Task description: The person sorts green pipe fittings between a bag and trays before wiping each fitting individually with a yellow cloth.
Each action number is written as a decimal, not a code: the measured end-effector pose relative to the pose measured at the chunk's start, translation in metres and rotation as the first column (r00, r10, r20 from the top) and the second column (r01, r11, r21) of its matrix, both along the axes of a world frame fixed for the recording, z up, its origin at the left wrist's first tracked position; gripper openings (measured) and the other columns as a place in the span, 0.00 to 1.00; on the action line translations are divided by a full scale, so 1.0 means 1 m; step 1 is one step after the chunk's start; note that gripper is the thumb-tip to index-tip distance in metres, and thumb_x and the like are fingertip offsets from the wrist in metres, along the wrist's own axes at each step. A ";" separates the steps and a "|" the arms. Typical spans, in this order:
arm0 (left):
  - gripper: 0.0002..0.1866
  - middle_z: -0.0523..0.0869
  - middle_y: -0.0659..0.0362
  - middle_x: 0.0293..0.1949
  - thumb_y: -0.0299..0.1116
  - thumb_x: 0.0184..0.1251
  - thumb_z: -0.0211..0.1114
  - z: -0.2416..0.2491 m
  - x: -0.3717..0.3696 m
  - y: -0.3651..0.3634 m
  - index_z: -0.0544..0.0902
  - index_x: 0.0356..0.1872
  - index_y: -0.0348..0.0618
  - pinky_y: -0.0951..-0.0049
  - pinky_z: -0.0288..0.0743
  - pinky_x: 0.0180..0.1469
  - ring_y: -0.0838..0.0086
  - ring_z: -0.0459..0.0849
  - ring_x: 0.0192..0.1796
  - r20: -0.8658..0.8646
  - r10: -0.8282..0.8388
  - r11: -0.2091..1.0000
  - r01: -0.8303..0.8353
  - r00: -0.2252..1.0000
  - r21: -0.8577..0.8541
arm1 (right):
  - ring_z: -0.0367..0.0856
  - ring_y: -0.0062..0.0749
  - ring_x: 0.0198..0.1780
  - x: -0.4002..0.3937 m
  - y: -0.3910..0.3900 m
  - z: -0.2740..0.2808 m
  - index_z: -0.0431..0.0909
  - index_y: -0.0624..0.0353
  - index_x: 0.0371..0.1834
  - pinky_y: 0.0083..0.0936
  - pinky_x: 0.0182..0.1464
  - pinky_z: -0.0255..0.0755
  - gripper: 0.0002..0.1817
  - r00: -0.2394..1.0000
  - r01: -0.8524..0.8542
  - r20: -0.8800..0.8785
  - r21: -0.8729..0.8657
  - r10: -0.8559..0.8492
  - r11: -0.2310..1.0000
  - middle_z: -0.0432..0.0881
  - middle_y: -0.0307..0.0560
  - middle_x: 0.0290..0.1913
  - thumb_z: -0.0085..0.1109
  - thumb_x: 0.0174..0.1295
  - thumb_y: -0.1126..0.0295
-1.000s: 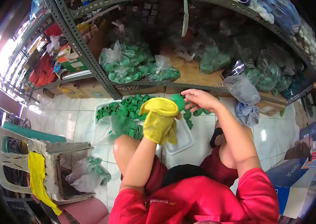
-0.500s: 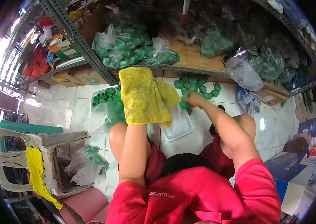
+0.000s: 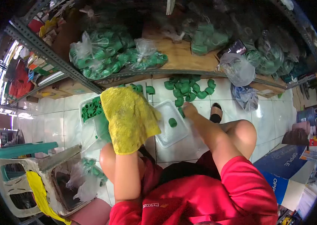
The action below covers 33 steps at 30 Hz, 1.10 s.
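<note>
A yellow cloth [image 3: 128, 118] covers my left hand and wrist, so its fingers are hidden. To the right, my right hand [image 3: 190, 111] reaches down with fingers drawn together at a green pipe elbow [image 3: 181, 112] beside the white plastic tray [image 3: 163, 139]. One more green elbow [image 3: 172, 122] lies inside that tray. Beyond my right hand, several green elbows [image 3: 184, 88] are spread on the tiled floor. Left of the cloth, a white container holding many small green fittings [image 3: 90, 109] is partly covered by the cloth and clear plastic.
A metal shelf [image 3: 188, 71] crosses the front with bagged green fittings [image 3: 109, 52]. At left stand a worn plastic chair [image 3: 12, 187] with a yellow cloth strip [image 3: 38, 189] and a plastic bag [image 3: 83, 180]. A blue box [image 3: 282, 161] is at right.
The cloth-covered left hand has moved left and down, uncovering more of the tray. An elbow now shows in the tray. My right hand has moved lower, to another elbow. The view has shifted.
</note>
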<state>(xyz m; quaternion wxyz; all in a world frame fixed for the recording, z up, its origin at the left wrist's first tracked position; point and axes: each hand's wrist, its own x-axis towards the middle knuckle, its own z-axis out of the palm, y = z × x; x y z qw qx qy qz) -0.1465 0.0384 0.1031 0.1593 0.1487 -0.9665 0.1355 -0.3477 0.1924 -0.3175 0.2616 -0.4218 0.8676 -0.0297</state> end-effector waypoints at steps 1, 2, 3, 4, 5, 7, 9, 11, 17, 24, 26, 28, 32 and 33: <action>0.16 0.78 0.52 0.31 0.44 0.38 0.60 0.000 0.002 0.002 0.79 0.26 0.42 0.56 0.65 0.41 0.54 0.75 0.39 0.005 -0.008 1.000 0.008 1.000 0.002 | 0.71 0.43 0.55 -0.003 -0.002 0.038 0.70 0.58 0.51 0.32 0.55 0.67 0.20 0.974 0.215 0.081 -0.043 -0.211 0.976 0.74 0.54 0.52 0.50 0.55 0.64; 0.16 0.78 0.52 0.31 0.43 0.38 0.60 -0.001 0.004 0.000 0.79 0.26 0.42 0.56 0.65 0.41 0.54 0.75 0.39 0.010 -0.011 1.000 0.011 1.000 0.003 | 0.72 0.43 0.53 -0.005 -0.004 0.084 0.71 0.57 0.49 0.33 0.54 0.67 0.17 0.899 0.419 0.169 -0.067 -0.404 0.905 0.75 0.54 0.51 0.48 0.56 0.65; 0.16 0.77 0.52 0.31 0.43 0.38 0.60 -0.001 0.005 -0.001 0.79 0.26 0.42 0.56 0.65 0.41 0.55 0.75 0.39 0.015 -0.012 1.000 0.012 1.000 0.002 | 0.72 0.43 0.53 -0.010 -0.007 0.086 0.71 0.57 0.49 0.33 0.54 0.67 0.17 0.900 0.416 0.175 -0.065 -0.400 0.907 0.75 0.54 0.51 0.48 0.56 0.65; 0.16 0.77 0.52 0.31 0.43 0.38 0.60 -0.001 0.003 0.000 0.79 0.26 0.42 0.56 0.65 0.41 0.55 0.75 0.38 0.020 -0.010 1.000 0.010 1.000 0.003 | 0.75 0.44 0.50 -0.015 -0.009 0.089 0.74 0.55 0.45 0.34 0.51 0.69 0.14 0.888 0.460 0.081 -0.151 -0.453 0.875 0.77 0.53 0.46 0.47 0.56 0.67; 0.16 0.77 0.52 0.31 0.43 0.38 0.60 0.000 0.007 -0.007 0.79 0.26 0.42 0.57 0.65 0.41 0.55 0.75 0.38 0.031 -0.009 1.000 0.009 0.999 0.006 | 0.77 0.45 0.46 -0.016 -0.012 0.091 0.76 0.53 0.41 0.34 0.48 0.71 0.12 0.862 0.493 -0.005 -0.235 -0.508 0.838 0.79 0.53 0.42 0.47 0.56 0.68; 0.16 0.77 0.52 0.30 0.43 0.39 0.59 0.000 -0.001 -0.015 0.79 0.26 0.42 0.57 0.65 0.40 0.55 0.75 0.38 0.051 -0.005 1.000 0.005 0.999 0.005 | 0.76 0.47 0.47 -0.023 -0.029 0.093 0.76 0.54 0.43 0.35 0.49 0.70 0.13 0.908 0.416 0.045 -0.237 -0.417 0.878 0.78 0.54 0.44 0.45 0.57 0.69; 0.15 0.77 0.53 0.30 0.42 0.39 0.59 0.001 -0.004 -0.024 0.79 0.26 0.42 0.57 0.65 0.40 0.56 0.75 0.38 0.066 0.000 1.000 0.000 0.998 -0.001 | 0.75 0.48 0.48 -0.024 -0.056 0.095 0.76 0.54 0.43 0.37 0.51 0.69 0.13 0.936 0.349 0.147 -0.247 -0.321 0.904 0.77 0.55 0.47 0.45 0.57 0.69; 0.15 0.77 0.53 0.30 0.42 0.39 0.59 -0.001 0.043 0.018 0.79 0.27 0.42 0.58 0.65 0.40 0.56 0.75 0.38 0.081 0.006 1.000 -0.005 0.997 -0.003 | 0.75 0.48 0.48 -0.014 -0.085 0.094 0.76 0.54 0.43 0.36 0.51 0.69 0.13 0.945 0.319 0.164 -0.273 -0.283 0.908 0.77 0.55 0.46 0.45 0.56 0.69; 0.14 0.76 0.54 0.29 0.41 0.39 0.59 0.002 0.045 -0.002 0.78 0.27 0.42 0.59 0.65 0.40 0.57 0.74 0.37 0.108 0.028 1.000 -0.027 0.994 -0.014 | 0.76 0.37 0.31 0.014 -0.171 0.025 0.73 0.60 0.41 0.29 0.32 0.76 0.11 0.087 0.865 0.933 0.103 -0.349 0.491 0.75 0.48 0.31 0.56 0.55 0.73; 0.14 0.76 0.55 0.28 0.40 0.40 0.59 0.004 0.043 -0.015 0.78 0.28 0.43 0.60 0.65 0.40 0.58 0.74 0.36 0.116 0.069 0.997 -0.065 0.991 -0.032 | 0.71 0.35 0.28 0.052 -0.206 0.018 0.70 0.60 0.33 0.26 0.34 0.73 0.08 -0.635 0.771 0.769 0.637 0.064 0.002 0.70 0.44 0.31 0.59 0.54 0.72; 0.13 0.75 0.55 0.28 0.39 0.40 0.59 0.005 0.046 -0.019 0.78 0.28 0.43 0.60 0.64 0.40 0.59 0.74 0.36 0.114 0.079 0.996 -0.075 0.990 -0.037 | 0.73 0.32 0.29 0.051 -0.203 0.016 0.71 0.59 0.32 0.23 0.30 0.70 0.07 -0.628 0.770 0.763 0.638 0.153 -0.022 0.71 0.40 0.29 0.59 0.55 0.71; 0.13 0.75 0.55 0.27 0.39 0.40 0.59 0.005 0.046 -0.021 0.78 0.28 0.43 0.61 0.64 0.39 0.59 0.74 0.36 0.106 0.087 0.996 -0.083 0.991 -0.043 | 0.74 0.29 0.32 0.043 -0.194 0.020 0.72 0.59 0.38 0.20 0.27 0.70 0.10 -0.520 0.853 0.850 0.511 0.081 0.108 0.74 0.45 0.36 0.58 0.56 0.67; 0.13 0.75 0.56 0.27 0.38 0.41 0.58 0.006 0.017 -0.040 0.78 0.28 0.43 0.62 0.64 0.39 0.60 0.74 0.35 0.066 0.099 0.994 -0.095 0.993 -0.059 | 0.73 0.22 0.25 0.027 -0.163 0.063 0.76 0.59 0.39 0.14 0.23 0.64 0.12 -0.153 0.938 0.982 0.179 -0.109 0.296 0.78 0.43 0.30 0.59 0.55 0.66; 0.13 0.75 0.56 0.27 0.38 0.41 0.58 0.005 0.023 -0.035 0.78 0.28 0.43 0.62 0.64 0.39 0.60 0.74 0.35 0.053 0.102 0.993 -0.099 0.993 -0.064 | 0.72 0.19 0.23 0.018 -0.150 0.077 0.78 0.62 0.39 0.12 0.22 0.63 0.12 -0.082 0.896 0.993 0.109 -0.080 0.431 0.78 0.42 0.27 0.58 0.56 0.65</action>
